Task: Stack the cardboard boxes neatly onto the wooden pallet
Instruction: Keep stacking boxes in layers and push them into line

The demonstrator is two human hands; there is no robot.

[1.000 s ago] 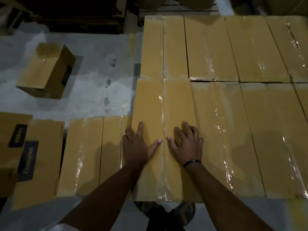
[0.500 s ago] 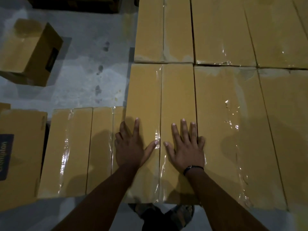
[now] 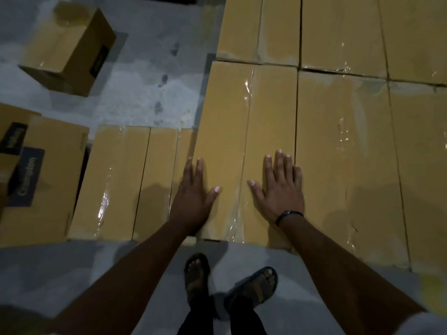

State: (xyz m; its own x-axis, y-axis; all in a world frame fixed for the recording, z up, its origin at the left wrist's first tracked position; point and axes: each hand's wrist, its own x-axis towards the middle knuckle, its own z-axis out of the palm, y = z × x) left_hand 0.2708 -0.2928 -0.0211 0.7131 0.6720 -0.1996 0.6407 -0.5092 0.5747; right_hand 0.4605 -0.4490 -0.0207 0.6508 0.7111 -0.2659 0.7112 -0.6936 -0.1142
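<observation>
Your left hand (image 3: 193, 197) now sits at the left edge of the front-left box (image 3: 229, 117), wider from your right hand (image 3: 280, 189) than before.
Both hands press the taped lid with fingers straight and close together, thumbs spread. The box touches the neighbouring box (image 3: 343, 153) on its right; a lower box (image 3: 121, 177) abuts its left side. Open floor (image 3: 145, 81) lies beyond that. All lids are taped; contents are hidden.

Blurred label (image 3: 27, 176) on left box (image 3: 56, 189)
</observation>
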